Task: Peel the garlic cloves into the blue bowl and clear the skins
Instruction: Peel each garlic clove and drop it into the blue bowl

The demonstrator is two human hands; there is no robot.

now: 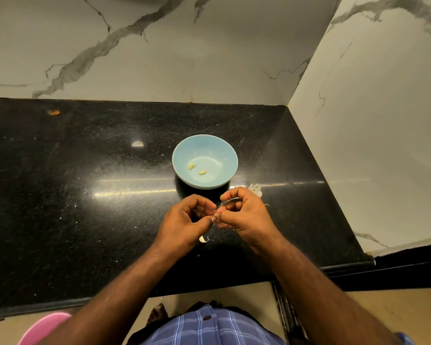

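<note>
A black stone counter fills most of the view, backed by white marble-veined walls that meet at its far right corner. A pink tub shows below the counter's near edge at the left. The blue bowl stands on the counter right of the middle, about halfway between the far and near edges, and holds two peeled cloves lying apart on its bottom. Just nearer than the bowl, both hands meet above the counter: the left hand has its fingers curled and its thumb and fingertips pinching a small garlic clove, while the right hand, fingers also curled, pinches the same clove from the other side. A heap of white skins lies beside the bowl's near right side, partly hidden by the right hand, and a smaller curl of skin lies under the left hand.
</note>
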